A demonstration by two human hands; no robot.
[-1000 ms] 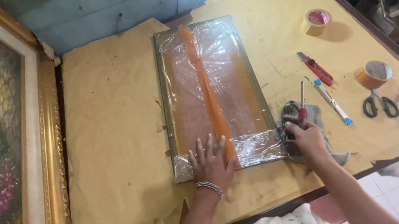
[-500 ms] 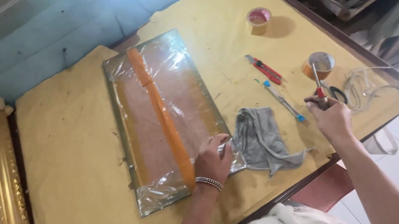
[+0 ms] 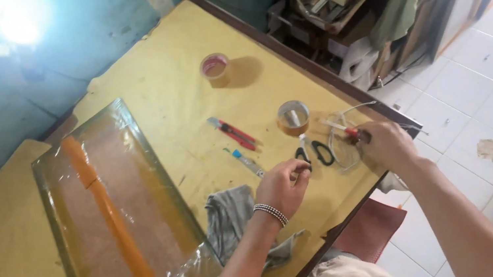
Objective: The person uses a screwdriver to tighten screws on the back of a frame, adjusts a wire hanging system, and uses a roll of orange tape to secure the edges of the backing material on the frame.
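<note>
My left hand (image 3: 281, 187), a bead bracelet at its wrist, hovers with curled fingers right at the handles of the black scissors (image 3: 314, 152); whether it grips them is unclear. My right hand (image 3: 386, 146) is closed around a thin red-handled tool (image 3: 351, 133) at the table's right edge, over a loose coil of pale wire (image 3: 343, 150). A brown tape roll (image 3: 293, 117) stands just beyond the scissors.
A plastic-wrapped flat frame (image 3: 152, 174) with an orange strip lies at the left, a grey cloth (image 3: 232, 218) beside it. A red cutter (image 3: 233, 132), a small blue cutter (image 3: 245, 162) and a pink tape roll (image 3: 214, 67) lie on the yellow-papered table (image 3: 173, 97). Boxes and shelves stand right.
My left hand left the wrapped frame and moved right to the scissors. My right hand went further right with the thin tool. The view swung right.
</note>
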